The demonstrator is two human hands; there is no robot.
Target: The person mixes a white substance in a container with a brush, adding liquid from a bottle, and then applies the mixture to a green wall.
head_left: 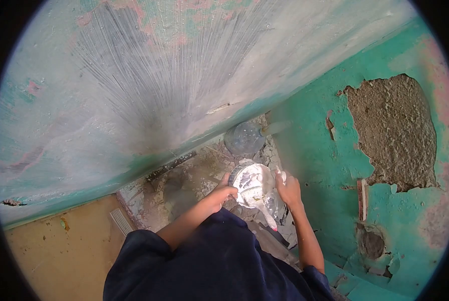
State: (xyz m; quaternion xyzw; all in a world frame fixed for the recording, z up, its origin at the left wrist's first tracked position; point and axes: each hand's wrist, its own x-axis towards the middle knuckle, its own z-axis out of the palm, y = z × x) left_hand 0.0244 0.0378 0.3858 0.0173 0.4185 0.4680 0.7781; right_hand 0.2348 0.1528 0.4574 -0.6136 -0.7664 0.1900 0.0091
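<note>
My left hand point(222, 194) grips the left rim of a round container point(233, 175), with the thumb over the edge. Thick white paste point(252, 183) coats its inside. A paste-covered tool point(265, 214) leans out over the near rim; its handle ends in a red tip, and its working end is hidden in the paste. At the container's right side, my right hand point(288, 190) is closed, with white smears on the fingers. What it holds there is too small to make out.
A large clear plastic jug point(244, 138) stands in the corner beyond the container. Rubble point(204, 160) covers the floor. A grey-white streaked wall point(159, 75) rises ahead; a green wall point(314, 155) with bare patches is close on the right. A tan board point(69, 251) lies left.
</note>
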